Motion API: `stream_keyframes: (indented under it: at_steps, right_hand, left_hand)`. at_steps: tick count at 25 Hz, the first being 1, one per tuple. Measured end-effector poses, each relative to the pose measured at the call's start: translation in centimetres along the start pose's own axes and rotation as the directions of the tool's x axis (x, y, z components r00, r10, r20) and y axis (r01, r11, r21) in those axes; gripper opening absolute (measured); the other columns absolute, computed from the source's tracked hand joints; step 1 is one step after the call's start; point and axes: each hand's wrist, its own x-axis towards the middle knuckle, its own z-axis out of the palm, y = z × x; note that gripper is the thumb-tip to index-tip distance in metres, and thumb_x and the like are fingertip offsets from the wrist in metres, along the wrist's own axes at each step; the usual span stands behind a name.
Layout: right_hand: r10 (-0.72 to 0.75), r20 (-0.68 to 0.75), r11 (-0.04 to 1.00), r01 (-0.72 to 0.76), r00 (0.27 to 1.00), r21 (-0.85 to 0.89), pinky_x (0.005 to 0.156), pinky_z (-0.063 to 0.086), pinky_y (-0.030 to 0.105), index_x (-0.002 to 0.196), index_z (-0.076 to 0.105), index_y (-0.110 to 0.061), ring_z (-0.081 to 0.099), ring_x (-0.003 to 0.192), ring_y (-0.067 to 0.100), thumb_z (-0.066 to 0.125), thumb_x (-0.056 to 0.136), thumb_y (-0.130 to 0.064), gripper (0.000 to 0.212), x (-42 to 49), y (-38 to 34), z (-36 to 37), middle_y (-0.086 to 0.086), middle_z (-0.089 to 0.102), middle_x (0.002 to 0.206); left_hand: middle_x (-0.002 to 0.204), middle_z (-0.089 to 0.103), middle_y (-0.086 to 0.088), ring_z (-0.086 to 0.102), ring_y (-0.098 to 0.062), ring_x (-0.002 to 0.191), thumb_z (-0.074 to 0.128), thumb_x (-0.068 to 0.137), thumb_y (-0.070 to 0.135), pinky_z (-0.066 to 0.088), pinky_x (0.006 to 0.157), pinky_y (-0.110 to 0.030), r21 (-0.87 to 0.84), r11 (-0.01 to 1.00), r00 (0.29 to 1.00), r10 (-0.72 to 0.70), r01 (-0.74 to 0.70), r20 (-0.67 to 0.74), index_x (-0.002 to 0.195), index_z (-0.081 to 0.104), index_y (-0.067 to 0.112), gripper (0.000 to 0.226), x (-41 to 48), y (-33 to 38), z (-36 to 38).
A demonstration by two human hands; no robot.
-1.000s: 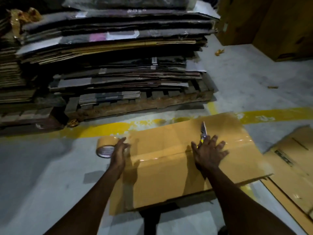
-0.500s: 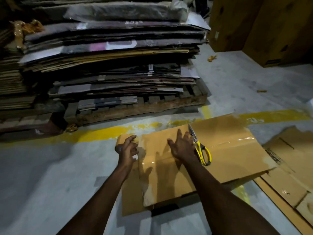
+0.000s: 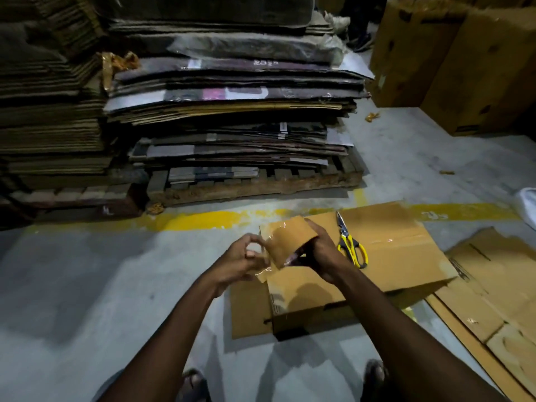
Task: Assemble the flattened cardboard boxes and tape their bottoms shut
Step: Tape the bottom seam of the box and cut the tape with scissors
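An assembled brown cardboard box (image 3: 391, 256) stands bottom-up on the floor, with clear tape shining along its seam. Yellow-handled scissors (image 3: 349, 242) lie on top of it. My right hand (image 3: 322, 253) grips a roll of brown packing tape (image 3: 288, 242) just above the box's left end. My left hand (image 3: 242, 258) pinches the loose tape end beside the roll, fingers curled. A strip of tape runs from the roll down over the box's left edge.
A flat cardboard sheet (image 3: 249, 311) lies under the box's left side. More flattened cardboard (image 3: 499, 291) lies on the floor to the right. A pallet piled with flattened boxes (image 3: 232, 111) fills the back. Tall cartons (image 3: 464, 59) stand at back right. A yellow floor line (image 3: 203, 220) crosses behind the box.
The scissors were set down on the box. My right hand left the box top and took the tape roll, which rose from the floor's left to above the box; my left hand now pinches the tape end.
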Motion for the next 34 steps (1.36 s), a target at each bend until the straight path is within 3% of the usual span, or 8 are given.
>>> stream_keyframes:
  at_steps: [5,7,9,13,17,22,27,34]
  right_hand:
    - [-0.197,0.068,0.929,0.208,0.978,-0.305,0.071,0.056,0.061,0.112,0.056,-0.009,0.06,0.105,0.036,0.07,0.069,0.023,0.055,3.7,1.2,0.3,0.016,0.061,0.114]
    - [-0.205,0.065,0.934,0.215,0.977,-0.286,0.068,0.057,0.058,0.109,0.053,-0.005,0.06,0.098,0.034,0.071,0.065,0.024,0.056,5.5,0.8,-0.8,0.021,0.057,0.112]
    - [-0.209,0.028,0.946,0.209,0.978,-0.247,0.065,0.056,0.048,0.106,0.049,-0.002,0.058,0.088,0.03,0.066,0.07,0.024,0.048,7.2,0.8,-1.8,0.023,0.055,0.105]
    - [-0.31,-0.024,0.849,0.266,0.95,-0.457,0.061,0.047,0.041,0.102,0.045,-0.009,0.054,0.081,0.022,0.075,0.073,-0.014,0.042,10.8,3.6,-1.6,0.011,0.055,0.093]
    - [-0.362,-0.108,0.718,0.203,0.926,-0.665,0.059,0.041,0.031,0.095,0.049,-0.012,0.054,0.076,0.021,0.084,0.069,-0.031,0.048,14.0,6.7,-0.9,0.003,0.059,0.086]
    - [-0.165,-0.218,0.922,0.072,0.962,-0.38,0.052,0.055,0.034,0.079,0.062,-0.023,0.061,0.058,0.006,0.086,0.067,-0.037,0.03,15.7,10.8,0.7,-0.008,0.066,0.068]
    - [-0.197,-0.182,0.959,0.151,0.963,-0.24,0.062,0.055,0.028,0.08,0.065,-0.024,0.065,0.067,0.005,0.069,0.082,-0.019,0.007,15.9,13.3,1.8,-0.014,0.069,0.072]
    - [-0.198,-0.183,0.961,0.155,0.963,-0.228,0.07,0.058,0.049,0.09,0.068,-0.028,0.069,0.076,0.014,0.065,0.078,-0.018,0.016,16.2,13.8,2.3,-0.006,0.072,0.084]
  left_hand:
    - [0.092,0.059,0.002,0.05,-0.002,0.068,0.05,0.094,0.003,0.041,0.043,-0.015,0.352,0.922,0.987,-0.157,0.16,-0.038,0.107,0.06,0.015,0.02,3.7,0.3,-0.9]
    - [0.099,0.058,0.0,0.054,-0.007,0.079,0.047,0.096,0.005,0.047,0.055,-0.013,0.296,0.935,0.979,-0.205,0.197,-0.003,0.105,0.064,0.015,0.022,6.0,0.1,-1.6]
    - [0.097,0.065,-0.006,0.061,-0.02,0.089,0.048,0.094,0.01,0.052,0.076,-0.035,0.2,0.956,0.975,-0.221,0.215,0.007,0.093,0.067,0.014,0.019,9.1,-0.9,-2.9]
    - [0.102,0.066,-0.025,0.066,-0.024,0.084,0.049,0.094,0.001,0.059,0.066,-0.035,-0.001,0.977,0.974,-0.214,0.214,-0.076,0.113,0.059,-0.004,0.022,17.3,-3.8,-6.2]
    - [0.075,0.062,-0.01,0.061,-0.016,0.064,0.048,0.088,-0.009,0.056,0.059,-0.026,0.245,0.954,0.977,-0.134,0.173,-0.167,0.084,0.062,0.01,0.025,23.7,-3.7,-8.6]
    - [0.06,0.055,0.0,0.051,0.004,0.043,0.063,0.084,-0.011,0.041,0.047,-0.016,0.561,0.828,0.993,0.074,-0.011,-0.089,0.065,0.058,0.008,0.027,31.4,-4.3,-10.4]
    - [0.078,0.062,-0.004,0.055,-0.009,0.071,0.068,0.084,0.005,0.037,0.068,-0.019,0.813,0.582,0.999,0.053,-0.021,-0.012,0.088,0.072,0.006,0.005,34.9,-7.8,-9.3]
    - [0.083,0.062,-0.003,0.053,-0.015,0.081,0.067,0.086,0.009,0.035,0.07,-0.02,0.803,0.596,1.0,-0.009,0.007,-0.002,0.091,0.07,0.01,0.006,35.3,-9.5,-9.1]
